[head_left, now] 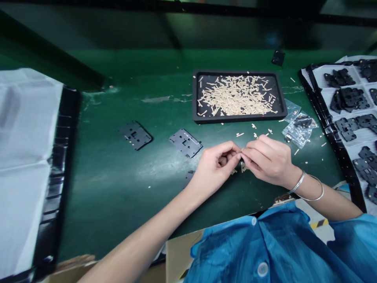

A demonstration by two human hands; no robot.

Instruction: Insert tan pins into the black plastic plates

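Note:
My left hand (218, 162) and my right hand (266, 159) meet over the bench, thumbs and fingers pinched tip to tip. Whatever sits between the fingertips is too small to make out. Under them lie a few pale strips (244, 167), partly covered by my fingers. Left of my left hand, a flat black plastic plate (186, 142) with cut-outs rests on the green bench, and a similar plate (136, 135) lies farther left. A third black piece (189, 177) shows only partly behind my left wrist.
Beyond my hands stands a shallow black tray (195, 98) heaped with pale strips (237, 96). Clear plastic bags (300, 127) lie to its right. A compartmented tray (326, 114) of black parts borders the right side; a white-lined tray (26, 129) borders the left. A small black part (278, 57) lies at the back.

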